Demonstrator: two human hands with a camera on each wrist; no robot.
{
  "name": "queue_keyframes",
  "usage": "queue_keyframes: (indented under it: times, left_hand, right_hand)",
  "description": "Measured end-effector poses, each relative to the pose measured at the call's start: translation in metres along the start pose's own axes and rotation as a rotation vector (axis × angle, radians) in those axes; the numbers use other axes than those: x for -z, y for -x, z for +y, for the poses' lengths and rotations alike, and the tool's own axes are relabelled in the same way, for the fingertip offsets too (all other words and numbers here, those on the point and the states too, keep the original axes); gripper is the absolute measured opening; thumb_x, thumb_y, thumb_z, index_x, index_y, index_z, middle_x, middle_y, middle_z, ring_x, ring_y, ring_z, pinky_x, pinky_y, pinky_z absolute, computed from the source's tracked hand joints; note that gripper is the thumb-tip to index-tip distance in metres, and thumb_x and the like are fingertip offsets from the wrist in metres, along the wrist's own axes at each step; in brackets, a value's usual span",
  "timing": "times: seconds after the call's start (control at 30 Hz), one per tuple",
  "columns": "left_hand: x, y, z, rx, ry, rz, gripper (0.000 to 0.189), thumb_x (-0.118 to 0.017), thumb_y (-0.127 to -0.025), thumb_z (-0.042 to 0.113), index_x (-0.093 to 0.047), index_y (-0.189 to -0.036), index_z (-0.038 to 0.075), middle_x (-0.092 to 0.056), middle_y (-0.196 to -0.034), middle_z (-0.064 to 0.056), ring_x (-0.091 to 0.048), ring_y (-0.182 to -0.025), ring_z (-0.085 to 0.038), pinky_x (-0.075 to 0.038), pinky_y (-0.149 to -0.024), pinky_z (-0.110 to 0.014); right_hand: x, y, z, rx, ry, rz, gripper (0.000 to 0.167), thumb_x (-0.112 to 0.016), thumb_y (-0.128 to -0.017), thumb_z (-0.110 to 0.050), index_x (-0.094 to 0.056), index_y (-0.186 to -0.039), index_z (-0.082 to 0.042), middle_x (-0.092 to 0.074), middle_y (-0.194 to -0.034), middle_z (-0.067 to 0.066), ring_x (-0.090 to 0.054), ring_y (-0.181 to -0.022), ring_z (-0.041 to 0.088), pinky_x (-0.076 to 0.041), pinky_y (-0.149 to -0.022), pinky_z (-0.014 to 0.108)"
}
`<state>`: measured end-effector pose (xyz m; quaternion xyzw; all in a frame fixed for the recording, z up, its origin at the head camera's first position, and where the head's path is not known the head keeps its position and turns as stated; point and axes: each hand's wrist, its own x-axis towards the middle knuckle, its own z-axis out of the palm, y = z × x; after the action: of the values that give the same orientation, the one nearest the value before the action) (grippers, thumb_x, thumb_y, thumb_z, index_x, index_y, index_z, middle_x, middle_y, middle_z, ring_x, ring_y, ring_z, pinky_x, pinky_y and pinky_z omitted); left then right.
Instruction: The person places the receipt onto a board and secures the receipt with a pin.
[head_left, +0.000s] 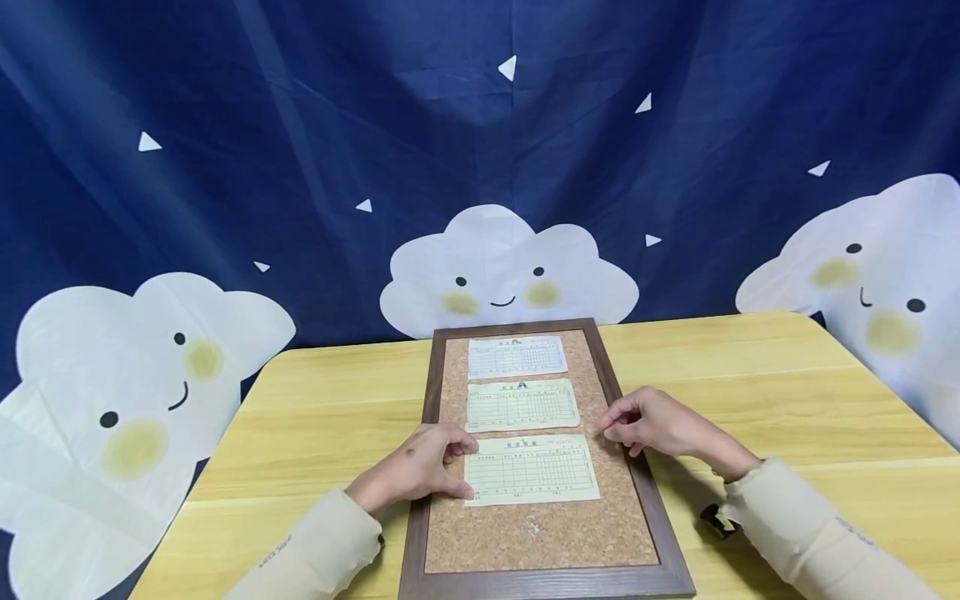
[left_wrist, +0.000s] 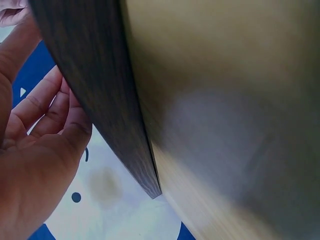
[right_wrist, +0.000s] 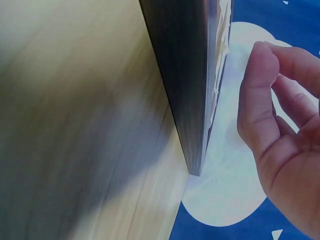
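Note:
On a framed cork board [head_left: 480, 542] lie three printed paper slips, one above another. My left hand [head_left: 426, 461] reaches over the board's left side, its thumb and a finger touching the left edge of the lowest, pale green slip [head_left: 532, 479]. To the right of that slip, my right hand [head_left: 663, 425] hovers by the board's right side with thumb and index fingertips together; anything between them is too small to tell. Above it are the middle slip [head_left: 521, 408] and the bluish top slip [head_left: 517, 360]. In the right wrist view, the right hand [right_wrist: 280, 115] is apart from the frame.
The board's dark wooden frame [head_left: 547, 583] rests on a yellow wood-grain table [head_left: 315, 442]. A small silvery patch [head_left: 533, 527] shows on the cork below the slips. Behind the table hangs a blue curtain [head_left: 315, 125] printed with white clouds.

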<state>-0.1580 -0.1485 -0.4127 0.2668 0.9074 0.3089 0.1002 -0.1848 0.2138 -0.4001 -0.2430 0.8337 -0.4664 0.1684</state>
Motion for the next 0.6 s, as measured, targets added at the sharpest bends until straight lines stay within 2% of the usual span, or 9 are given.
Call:
queue_keyframes:
  times: [0.2, 0.43, 0.6]
  left_hand:
    - [0.0, 0.0, 0.001, 0.005, -0.001, 0.003, 0.049, -0.094, -0.067, 0.017, -0.07, -0.107, 0.004, -0.06, -0.091, 0.003, -0.053, -0.085, -0.014, -0.049, -0.075, -0.027]
    - [0.0, 0.0, 0.001, 0.009, -0.001, 0.003, 0.049, -0.094, -0.066, 0.017, -0.07, -0.107, 0.004, -0.059, -0.092, 0.003, -0.052, -0.084, -0.013, -0.048, -0.074, -0.026]
    - [0.0, 0.0, 0.0, 0.014, 0.001, 0.001, 0.05, -0.094, -0.066, 0.017, -0.07, -0.107, 0.004, -0.059, -0.092, 0.004, -0.052, -0.084, -0.013, -0.048, -0.075, -0.026]
  right_hand:
    - [0.007, 0.007, 0.0, -0.024, -0.018, 0.013, 0.014, -0.063, -0.092, 0.001, -0.071, -0.101, 0.009, -0.06, -0.077, 0.002, -0.056, -0.066, 0.011, -0.058, -0.059, 0.031]
    - [0.018, 0.017, 0.006, -0.029, -0.055, 0.015, 0.014, -0.061, -0.092, 0.004, -0.068, -0.101, 0.013, -0.061, -0.078, 0.005, -0.055, -0.066, 0.01, -0.057, -0.061, 0.031]
    - [0.021, 0.022, 0.008, -0.034, -0.033, 0.017, 0.016, -0.061, -0.092, 0.003, -0.068, -0.102, 0.013, -0.058, -0.075, 0.002, -0.055, -0.067, 0.01, -0.058, -0.061, 0.031]
